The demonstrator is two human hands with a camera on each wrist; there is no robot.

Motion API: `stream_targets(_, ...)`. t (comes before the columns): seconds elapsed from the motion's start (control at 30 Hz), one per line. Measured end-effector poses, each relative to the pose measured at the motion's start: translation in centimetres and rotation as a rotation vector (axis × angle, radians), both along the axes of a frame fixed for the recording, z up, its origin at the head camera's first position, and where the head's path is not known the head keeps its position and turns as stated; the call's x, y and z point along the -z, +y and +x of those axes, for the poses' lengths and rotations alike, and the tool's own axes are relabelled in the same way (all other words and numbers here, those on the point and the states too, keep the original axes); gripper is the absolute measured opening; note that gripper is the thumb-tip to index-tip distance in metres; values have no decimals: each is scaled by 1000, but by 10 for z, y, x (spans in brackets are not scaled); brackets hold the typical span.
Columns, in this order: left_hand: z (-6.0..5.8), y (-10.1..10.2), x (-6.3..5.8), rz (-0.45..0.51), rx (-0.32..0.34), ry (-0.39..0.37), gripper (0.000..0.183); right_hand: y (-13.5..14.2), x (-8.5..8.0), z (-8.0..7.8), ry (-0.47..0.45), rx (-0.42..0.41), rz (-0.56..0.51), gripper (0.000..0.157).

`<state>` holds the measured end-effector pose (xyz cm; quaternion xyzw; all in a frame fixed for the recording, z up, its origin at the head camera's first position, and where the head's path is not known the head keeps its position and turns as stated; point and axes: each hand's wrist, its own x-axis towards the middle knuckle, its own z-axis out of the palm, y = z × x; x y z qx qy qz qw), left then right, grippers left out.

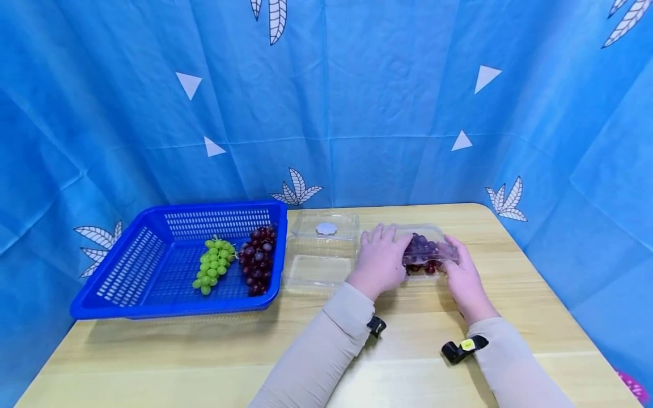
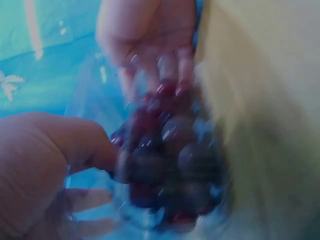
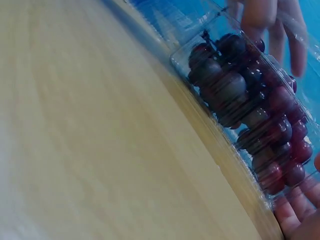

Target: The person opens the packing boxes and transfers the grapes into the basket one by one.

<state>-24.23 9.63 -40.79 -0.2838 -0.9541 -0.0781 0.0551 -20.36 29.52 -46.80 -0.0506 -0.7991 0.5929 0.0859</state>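
Observation:
A clear plastic clamshell box point(image 1: 420, 276) holding a bunch of dark red grapes point(image 1: 423, 249) lies between both hands on the right part of the table. My left hand point(image 1: 380, 258) is at the box's left end, fingers spread and fairly straight, thumb reaching in against the grapes. In the left wrist view, some of its fingers show through clear plastic. My right hand point(image 1: 461, 272) grips the right end of the box, thumb toward the front and fingers round the far side. Clear plastic overlaps the grapes point(image 3: 255, 110) in the right wrist view.
To the left stands a blue plastic basket point(image 1: 173, 310) with a bunch of green grapes point(image 1: 214, 263) and another dark red bunch point(image 1: 257, 260). An open clear box point(image 1: 318, 269) lies between basket and hands, its lid folded back. A blue curtain point(image 1: 326, 102) hangs behind the wooden table point(image 1: 204, 362).

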Motion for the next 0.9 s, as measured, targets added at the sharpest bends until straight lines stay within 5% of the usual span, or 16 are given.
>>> stream_targets(0.17,-9,-15,-12,109,-96,-79,60,3,1,-1,-6,31,-17,72)
stream_targets(0.37,-19,-33,-22,327,-132,-95,46,4,0,-2,3,-2,-15,73)
stream_targets(0.67,-25,-35,-23,652,-76,-277,76,4,-1,-1,-4,-3,-31,64)
stream_targets(0.9,-19,-28,-21,728,-99,-205,97,2,2,-1,-2,16,-56,51)
